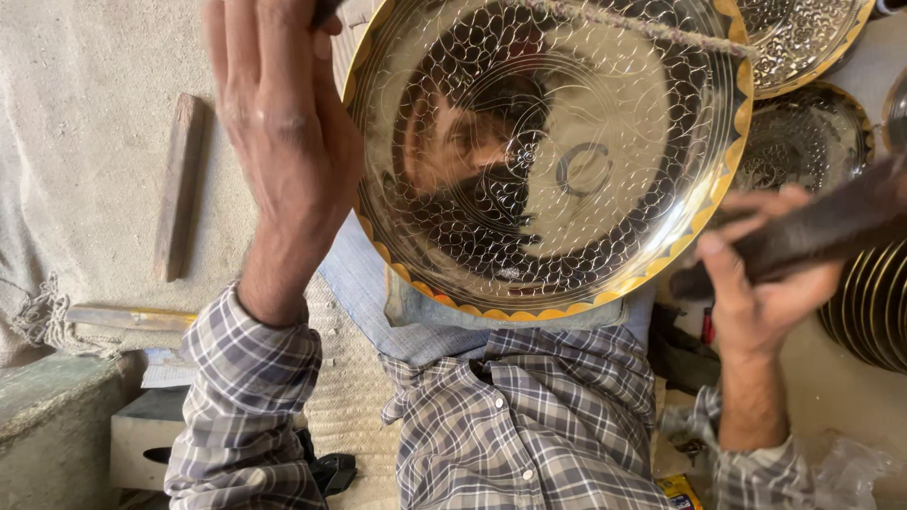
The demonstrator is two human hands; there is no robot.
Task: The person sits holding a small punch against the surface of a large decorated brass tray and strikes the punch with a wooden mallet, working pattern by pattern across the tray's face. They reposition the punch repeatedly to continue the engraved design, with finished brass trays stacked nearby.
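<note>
A large round brass plate (605, 113) with fine engraved scale patterns and a scalloped golden rim stands tilted up in front of my chest. My left hand (279, 132) reaches up along the plate's left rim and grips it there, back of the hand toward the camera; its fingertips run out of view at the top. My right hand (761, 283) is closed around a thick dark tool handle (822, 227) that slants up to the right, just off the plate's lower right rim. A thin rough cord (652, 26) crosses the plate's top.
More engraved brass plates (803, 38) lie at the upper right, and a stack of ribbed plates (874, 302) at the right edge. On the sackcloth at left lie a wooden stick (179, 189) and a flat metal bar (123, 318). A grey box (142, 434) sits lower left.
</note>
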